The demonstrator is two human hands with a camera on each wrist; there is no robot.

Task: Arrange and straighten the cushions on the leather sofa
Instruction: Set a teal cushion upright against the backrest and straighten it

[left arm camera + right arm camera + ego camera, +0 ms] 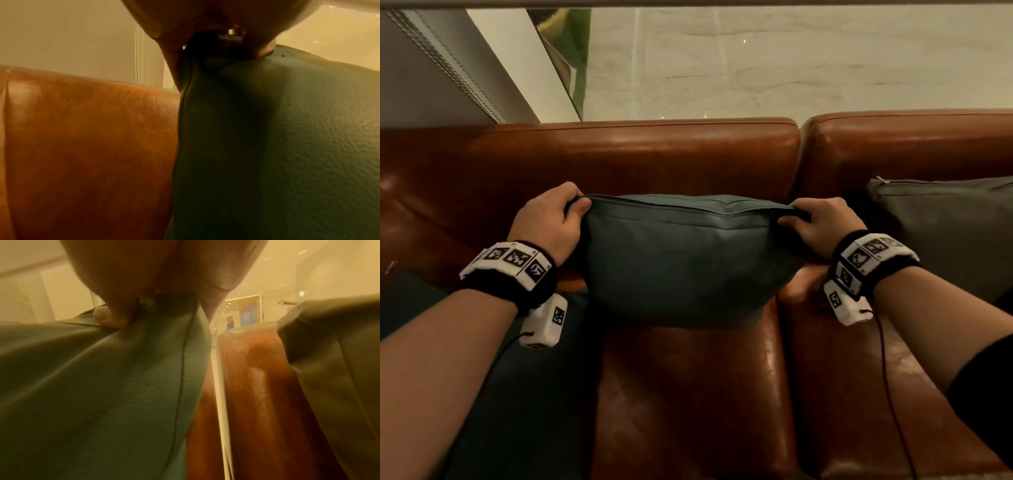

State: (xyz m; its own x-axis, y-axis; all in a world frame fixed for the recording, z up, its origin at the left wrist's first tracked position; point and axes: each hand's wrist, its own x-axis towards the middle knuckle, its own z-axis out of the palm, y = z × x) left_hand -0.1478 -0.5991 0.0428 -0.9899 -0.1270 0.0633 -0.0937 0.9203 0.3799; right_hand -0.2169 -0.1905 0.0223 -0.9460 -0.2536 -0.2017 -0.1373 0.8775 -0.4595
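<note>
A teal leather cushion (685,260) stands upright on the brown leather sofa (654,154), against the backrest. My left hand (551,219) pinches its top left corner and my right hand (818,222) pinches its top right corner. The left wrist view shows the teal cushion (287,146) close up, with the left hand (216,40) gripping the corner seam. In the right wrist view the right hand (123,313) clamps the teal cushion (92,386) at its corner. A grey cushion (945,233) leans on the backrest to the right.
A dark teal cushion (482,377) lies flat on the seat under my left forearm. The grey cushion (329,369) is beside the sofa backrest (257,386). Behind the sofa are a pale wall (791,68) and a window blind (448,68).
</note>
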